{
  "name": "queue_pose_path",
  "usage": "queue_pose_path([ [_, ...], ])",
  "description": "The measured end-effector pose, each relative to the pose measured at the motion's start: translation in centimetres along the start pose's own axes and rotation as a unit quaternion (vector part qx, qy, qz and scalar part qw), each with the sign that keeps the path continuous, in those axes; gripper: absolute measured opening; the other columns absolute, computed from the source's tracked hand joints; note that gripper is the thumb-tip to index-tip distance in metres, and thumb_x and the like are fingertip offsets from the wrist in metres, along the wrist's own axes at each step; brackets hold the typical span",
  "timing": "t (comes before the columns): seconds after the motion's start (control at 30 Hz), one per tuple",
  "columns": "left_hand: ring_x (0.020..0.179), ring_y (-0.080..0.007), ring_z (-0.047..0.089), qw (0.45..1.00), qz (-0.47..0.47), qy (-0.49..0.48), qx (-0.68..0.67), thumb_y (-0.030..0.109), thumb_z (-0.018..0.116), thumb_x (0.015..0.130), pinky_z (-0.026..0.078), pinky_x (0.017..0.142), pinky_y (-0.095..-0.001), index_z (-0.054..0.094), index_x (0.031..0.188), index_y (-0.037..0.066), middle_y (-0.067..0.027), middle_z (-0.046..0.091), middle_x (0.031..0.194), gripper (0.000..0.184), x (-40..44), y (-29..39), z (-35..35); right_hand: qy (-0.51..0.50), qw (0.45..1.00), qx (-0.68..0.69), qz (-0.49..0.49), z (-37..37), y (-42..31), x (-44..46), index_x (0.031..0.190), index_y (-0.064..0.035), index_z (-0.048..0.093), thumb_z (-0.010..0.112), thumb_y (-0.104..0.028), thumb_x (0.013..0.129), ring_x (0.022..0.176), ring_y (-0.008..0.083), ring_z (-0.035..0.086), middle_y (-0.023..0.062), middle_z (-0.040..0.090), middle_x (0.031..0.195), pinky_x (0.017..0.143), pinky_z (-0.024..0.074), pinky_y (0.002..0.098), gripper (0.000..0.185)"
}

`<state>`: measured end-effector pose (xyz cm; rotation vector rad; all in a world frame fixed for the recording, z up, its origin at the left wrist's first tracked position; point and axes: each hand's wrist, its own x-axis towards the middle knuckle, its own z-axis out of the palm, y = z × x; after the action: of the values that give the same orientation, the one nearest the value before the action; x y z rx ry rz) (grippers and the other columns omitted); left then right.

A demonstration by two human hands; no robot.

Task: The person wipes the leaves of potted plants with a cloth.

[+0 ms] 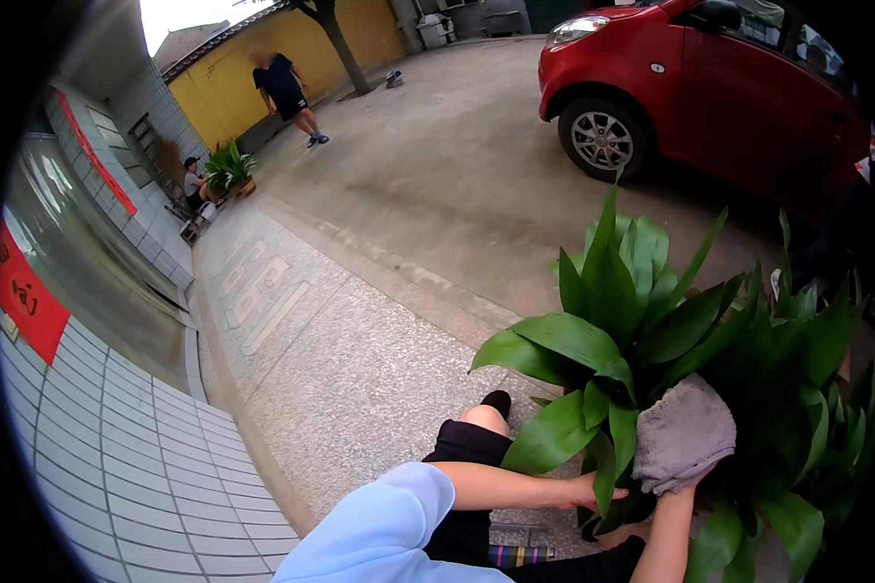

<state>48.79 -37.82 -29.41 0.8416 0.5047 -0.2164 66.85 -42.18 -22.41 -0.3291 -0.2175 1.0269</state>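
Note:
A large leafy green plant (608, 282) fills the lower right of the head view. A grey-purple cloth (685, 434) lies over my right hand (688, 483), which is among the leaves; the cloth covers most of its fingers. My left hand (593, 494) reaches in from the left, low in the plant, at a leaf beside the cloth. Its fingers are partly hidden by that leaf, so their grip is unclear.
A red car (651, 87) stands beyond the plant. A person in dark clothes (280, 85) stands by the yellow wall (224, 92). Another person sits by a potted plant (228, 167). A tiled wall (136, 466) runs along the left.

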Motion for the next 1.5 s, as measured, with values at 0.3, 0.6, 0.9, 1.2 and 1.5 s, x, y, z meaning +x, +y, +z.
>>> queue_pose_path([
  [0.3,0.094,-0.0166,0.061,0.993,0.077,0.086,0.036,0.025,0.063,0.092,0.055,0.074,-0.0373,0.056,0.12,0.007,-0.0056,0.062,0.107,0.034,-0.2,-2.2,-1.9,0.109,0.993,0.036,0.019,0.9,0.1,-0.1,0.139,-0.0084,0.043,0.033,-0.051,0.097,0.125,0.037,0.046,0.0126,0.047,0.141,0.107,0.0362,0.0525,0.061],
  [0.6,0.073,-0.005,0.059,0.997,0.044,0.046,0.053,0.033,0.063,0.093,0.047,0.067,-0.0236,0.069,0.093,0.011,0.0049,0.065,0.079,0.024,-1.4,-0.9,-2.0,-0.047,0.997,-0.047,-0.038,0.2,1.0,0.0,0.143,-0.0097,0.039,0.032,-0.052,0.098,0.13,0.0363,0.041,0.0118,0.042,0.146,0.108,0.034,0.0522,0.062],
  [0.9,0.098,-0.0139,0.062,0.999,0.03,0.032,-0.004,0.018,0.057,0.094,0.05,0.085,-0.0306,0.064,0.116,0.009,-0.0021,0.067,0.11,0.025,-1.8,1.3,-1.8,0.045,0.999,0.025,-0.008,-0.4,-0.5,-0.1,0.144,-0.0084,0.037,0.033,-0.048,0.099,0.133,0.037,0.038,0.0131,0.037,0.149,0.11,0.0309,0.0528,0.06],
  [1.2,0.091,-0.0156,0.065,0.99,0.079,0.091,-0.079,0.009,0.051,0.096,0.053,0.081,-0.0288,0.059,0.115,-0.003,-0.0085,0.067,0.104,0.024,-3.2,8.0,-5.7,0.296,0.939,-0.13,-0.118,-5.6,-1.0,-1.4,0.146,-0.0081,0.03,0.034,-0.049,0.098,0.135,0.0371,0.033,0.0174,0.032,0.15,0.112,0.0296,0.0465,0.064],
  [1.5,0.113,-0.0189,0.054,0.997,0.052,0.035,-0.034,0.0,0.064,0.086,0.046,0.096,-0.0343,0.046,0.132,0.002,-0.0072,0.056,0.121,0.05,-4.5,6.4,-3.9,-0.003,0.76,-0.649,-0.008,-4.2,8.2,-6.4,0.147,-0.0026,0.028,0.046,-0.037,0.097,0.136,0.0412,0.03,0.0257,0.027,0.149,0.114,0.0238,0.0444,0.063],
])
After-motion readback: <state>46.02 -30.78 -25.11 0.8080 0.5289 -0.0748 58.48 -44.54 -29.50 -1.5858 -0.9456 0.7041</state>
